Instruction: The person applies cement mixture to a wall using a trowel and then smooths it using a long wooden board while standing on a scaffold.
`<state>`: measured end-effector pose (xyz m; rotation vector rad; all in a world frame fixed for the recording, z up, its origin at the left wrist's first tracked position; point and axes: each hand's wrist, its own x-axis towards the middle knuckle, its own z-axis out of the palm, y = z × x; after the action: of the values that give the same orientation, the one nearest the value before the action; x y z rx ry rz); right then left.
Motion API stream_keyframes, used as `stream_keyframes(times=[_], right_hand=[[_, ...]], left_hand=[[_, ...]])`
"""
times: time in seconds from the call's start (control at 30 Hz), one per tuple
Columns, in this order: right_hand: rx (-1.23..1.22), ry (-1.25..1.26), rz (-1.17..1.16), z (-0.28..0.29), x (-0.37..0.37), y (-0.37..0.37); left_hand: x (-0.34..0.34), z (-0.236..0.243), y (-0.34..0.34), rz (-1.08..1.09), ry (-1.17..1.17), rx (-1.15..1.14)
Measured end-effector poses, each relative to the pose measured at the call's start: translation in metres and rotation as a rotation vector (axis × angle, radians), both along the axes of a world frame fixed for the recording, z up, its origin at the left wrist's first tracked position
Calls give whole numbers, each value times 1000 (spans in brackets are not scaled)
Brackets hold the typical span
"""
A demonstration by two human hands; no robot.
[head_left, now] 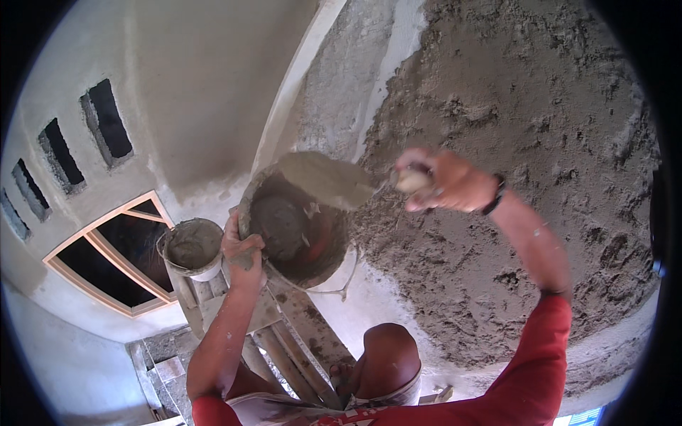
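My left hand grips the rim of a mortar-crusted bucket, tilted so that its inside shows. Wet grey mortar lies at the bottom of it. A smear of mortar sticks to the back of that hand. My right hand, slightly blurred, is closed round the handle of a trowel. The trowel's blade, coated in grey mortar, reaches over the bucket's upper rim. Beside the right hand stands a wall covered with rough, wet mortar.
A second bucket of mortar stands left of my left hand on a wooden plank platform. My bent knee is below the tilted bucket. Far left, a smooth wall has a wooden-framed window and several dark slots.
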<state>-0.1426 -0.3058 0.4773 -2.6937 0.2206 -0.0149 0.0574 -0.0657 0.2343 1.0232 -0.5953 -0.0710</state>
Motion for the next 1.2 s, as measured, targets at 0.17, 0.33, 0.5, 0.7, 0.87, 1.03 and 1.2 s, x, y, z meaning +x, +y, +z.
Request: stream_keyframes(times=[0.17,0.33,0.5,0.7,0.87,1.03,1.2], right_hand=[[122,-31,-59,94,-22,6],[299,-75,-362,97,-2,-37],[-525,-533,-734,164,-1,-100],[-476,-415,-667,141,-9,-81],[-232,-126,-470,55,-4,-42],[-545,216,55,-54,14,-15],[-708,265,98,-101,53,35]], left_hand=[[24,-38,9,58,-157,105],[24,-38,14,83,-96,144],[-3,-20,2,-83,65,108],[-5,-14,6,-110,85,-37],[-4,-19,8,-77,-32,42],[-8,-13,9,-78,25,69],[-15,10,9,-105,55,34]])
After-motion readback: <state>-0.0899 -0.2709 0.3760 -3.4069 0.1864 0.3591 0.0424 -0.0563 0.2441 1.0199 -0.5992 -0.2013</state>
